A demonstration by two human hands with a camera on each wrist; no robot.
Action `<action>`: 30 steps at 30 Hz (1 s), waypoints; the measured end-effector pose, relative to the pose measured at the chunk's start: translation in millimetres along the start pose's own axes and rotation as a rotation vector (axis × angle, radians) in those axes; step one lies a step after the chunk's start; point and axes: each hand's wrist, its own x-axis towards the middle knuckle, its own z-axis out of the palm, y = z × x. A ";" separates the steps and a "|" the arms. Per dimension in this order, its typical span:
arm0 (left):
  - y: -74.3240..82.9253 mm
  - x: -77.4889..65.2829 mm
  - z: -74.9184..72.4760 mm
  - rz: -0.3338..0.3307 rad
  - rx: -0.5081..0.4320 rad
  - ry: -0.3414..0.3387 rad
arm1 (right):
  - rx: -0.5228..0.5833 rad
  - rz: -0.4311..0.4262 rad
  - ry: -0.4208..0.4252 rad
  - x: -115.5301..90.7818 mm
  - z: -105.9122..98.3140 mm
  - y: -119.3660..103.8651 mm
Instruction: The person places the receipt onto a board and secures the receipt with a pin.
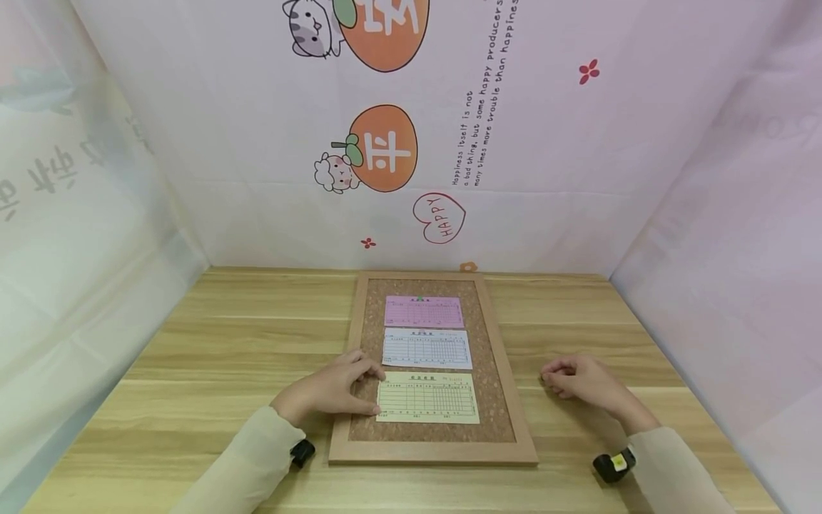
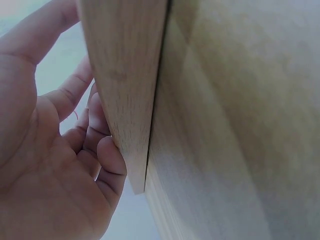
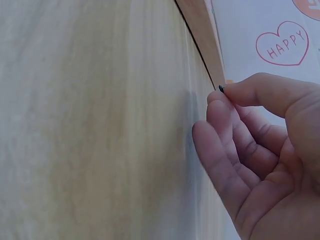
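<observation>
My left hand (image 1: 329,386) reaches over the left side of a wood-framed cork board (image 1: 497,410). Its thumb and index fingertips press at the left edge of a yellow printed receipt slip (image 1: 427,397), the lowest of three on the cork. Above that lie a white slip (image 1: 425,350) and a pink slip (image 1: 424,313), the pink one with a green pin (image 1: 420,298) at its top. Right of the board, my right hand (image 1: 589,384) hovers over the table. Between its thumb and index fingertips it pinches a small dark green pin (image 3: 221,88), mostly hidden by the fingers.
The board's raised wooden frame (image 1: 433,452) lies flat on a light wood-grain table (image 1: 244,321). Printed cloth (image 1: 539,214) stands behind the table, with pale cloth walls at left and right. Each wrist wears a black strap camera (image 1: 613,465).
</observation>
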 end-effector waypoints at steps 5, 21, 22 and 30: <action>0.3 0.3 -0.3 0.002 0.008 -0.001 | -0.026 -0.032 -0.025 2.9 -0.3 -2.9; -0.1 1.6 -0.2 0.004 0.007 -0.004 | -0.004 -0.045 -0.038 11.9 6.6 -23.7; -0.1 1.7 -0.2 0.004 0.007 -0.003 | 0.000 -0.047 -0.043 12.8 7.0 -24.9; -0.5 0.8 -0.7 -0.008 0.001 -0.008 | -0.044 -0.102 -0.062 21.4 16.0 -36.4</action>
